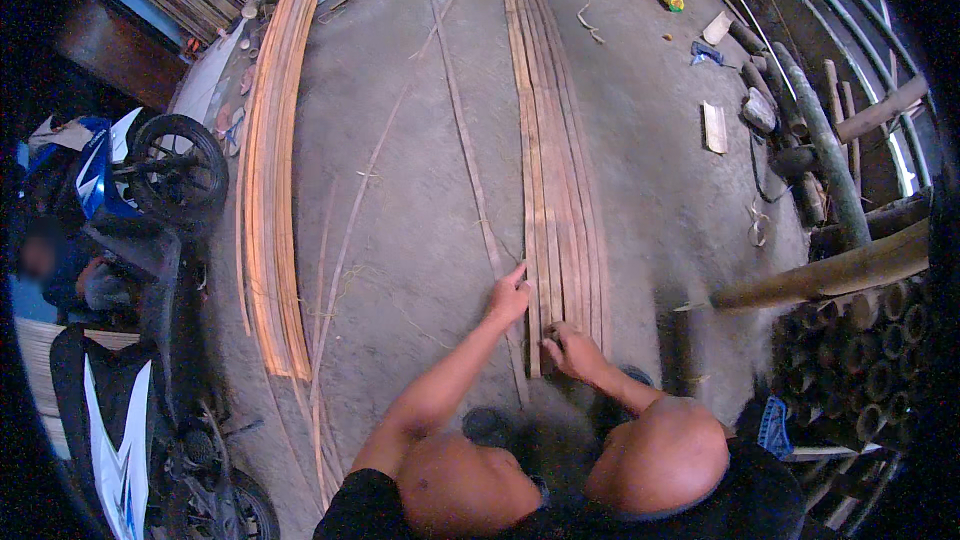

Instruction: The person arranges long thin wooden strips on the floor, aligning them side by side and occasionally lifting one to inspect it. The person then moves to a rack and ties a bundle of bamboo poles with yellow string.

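Several long bamboo strips [556, 190] lie side by side on the floor [650, 190], stretching away from both hands. Their near ends are pinched by the right hand [568, 348] and touched by the left hand [508, 295], its fingers extended. Judged light, springy and sharp-edged, they are best gripped flat near an end.

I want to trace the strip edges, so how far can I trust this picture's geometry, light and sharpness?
Head view: fisheye bends the bamboo strips and the left pile outward toward the rim; corners fall to black; light is dim and bluish, without glare; left hand and right hand are fairly sharp.
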The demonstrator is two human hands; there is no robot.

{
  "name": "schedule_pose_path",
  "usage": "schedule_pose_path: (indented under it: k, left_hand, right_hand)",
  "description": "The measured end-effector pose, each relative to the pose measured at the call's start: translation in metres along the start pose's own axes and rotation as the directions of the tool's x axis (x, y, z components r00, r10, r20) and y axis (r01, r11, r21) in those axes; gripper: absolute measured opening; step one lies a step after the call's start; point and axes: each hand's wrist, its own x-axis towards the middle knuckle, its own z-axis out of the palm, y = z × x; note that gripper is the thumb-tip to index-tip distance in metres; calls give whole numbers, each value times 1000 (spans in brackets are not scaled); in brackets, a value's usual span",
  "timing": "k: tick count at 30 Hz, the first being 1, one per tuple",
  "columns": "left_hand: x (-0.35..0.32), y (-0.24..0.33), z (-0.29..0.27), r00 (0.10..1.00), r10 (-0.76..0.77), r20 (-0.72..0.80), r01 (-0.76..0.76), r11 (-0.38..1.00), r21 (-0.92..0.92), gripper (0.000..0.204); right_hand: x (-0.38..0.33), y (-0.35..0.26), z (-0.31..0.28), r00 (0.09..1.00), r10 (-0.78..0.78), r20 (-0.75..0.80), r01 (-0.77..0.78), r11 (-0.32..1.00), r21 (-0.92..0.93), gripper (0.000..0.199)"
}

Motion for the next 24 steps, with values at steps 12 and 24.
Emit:
schedule_pose_path:
  k: [12,24]
  left_hand:
    - [-22,27,-5,991,135,-4,-125,932,341,56]
    - [-24,-5,6,747,604,279,-585,396,708,57]
  right_hand:
    - [2,13,-3,994,66,88,-48,980,-193,53]
    - [7,20,2,996,64,64,-46,965,-256,71]
